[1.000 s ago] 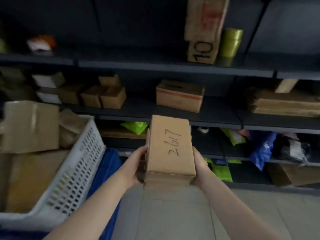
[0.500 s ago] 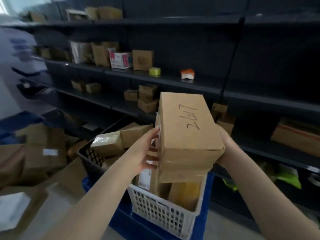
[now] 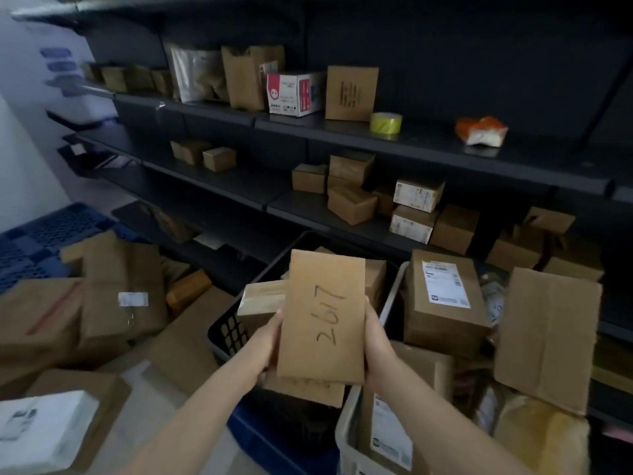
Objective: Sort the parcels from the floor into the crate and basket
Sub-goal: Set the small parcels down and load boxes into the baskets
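Left hand and right hand hold one parcel.
They grip its long sides; it is marked 2617 and hangs above the black crate, just beside the white basket. Next, I think, I must choose one and lower it in.

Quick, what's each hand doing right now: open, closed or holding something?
Left hand: grips the left side of the cardboard box marked 2617.
Right hand: grips the right side of the same box.
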Available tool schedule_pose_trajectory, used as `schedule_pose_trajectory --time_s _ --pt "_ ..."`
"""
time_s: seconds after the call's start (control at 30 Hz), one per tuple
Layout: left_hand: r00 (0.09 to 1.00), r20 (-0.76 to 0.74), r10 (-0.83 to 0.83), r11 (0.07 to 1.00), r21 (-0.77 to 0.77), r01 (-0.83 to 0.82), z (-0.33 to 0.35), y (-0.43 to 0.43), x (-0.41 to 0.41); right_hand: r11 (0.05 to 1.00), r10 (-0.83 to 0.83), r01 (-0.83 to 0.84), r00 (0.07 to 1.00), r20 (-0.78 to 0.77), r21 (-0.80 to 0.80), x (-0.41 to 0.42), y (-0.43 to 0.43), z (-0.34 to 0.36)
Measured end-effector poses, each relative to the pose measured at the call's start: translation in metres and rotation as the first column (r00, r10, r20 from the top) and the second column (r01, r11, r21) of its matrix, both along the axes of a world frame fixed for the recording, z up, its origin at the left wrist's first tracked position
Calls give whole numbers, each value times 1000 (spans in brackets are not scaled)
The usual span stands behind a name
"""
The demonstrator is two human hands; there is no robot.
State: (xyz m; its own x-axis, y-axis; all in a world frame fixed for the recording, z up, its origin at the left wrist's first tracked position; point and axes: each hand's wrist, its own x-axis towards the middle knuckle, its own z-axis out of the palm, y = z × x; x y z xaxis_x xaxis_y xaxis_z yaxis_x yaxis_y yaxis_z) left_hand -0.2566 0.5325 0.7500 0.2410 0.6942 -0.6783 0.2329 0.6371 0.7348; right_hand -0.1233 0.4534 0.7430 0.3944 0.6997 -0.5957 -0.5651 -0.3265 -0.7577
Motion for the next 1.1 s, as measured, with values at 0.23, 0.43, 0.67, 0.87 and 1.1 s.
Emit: schedule_pose_trajectory --time_s 0.23,0.43,0.67,0.87,1.1 --pt "897 -199 -396 861 260 438 -47 70 24 993 -116 118 989 89 -16 16 22 4" --pt "904 46 -426 773 538 337 13 111 57 926 -369 372 928 58 -67 14 48 43" --pt "732 177 -658 737 352 577 59 220 104 886 -428 435 901 79 -162 54 155 66" --pt "654 48 -755 652 164 741 -3 265 123 916 -272 316 942 196 -247 72 196 14" --pt "796 -174 -579 788 132 602 -74 296 109 821 291 48 822 490 -569 36 222 -34"
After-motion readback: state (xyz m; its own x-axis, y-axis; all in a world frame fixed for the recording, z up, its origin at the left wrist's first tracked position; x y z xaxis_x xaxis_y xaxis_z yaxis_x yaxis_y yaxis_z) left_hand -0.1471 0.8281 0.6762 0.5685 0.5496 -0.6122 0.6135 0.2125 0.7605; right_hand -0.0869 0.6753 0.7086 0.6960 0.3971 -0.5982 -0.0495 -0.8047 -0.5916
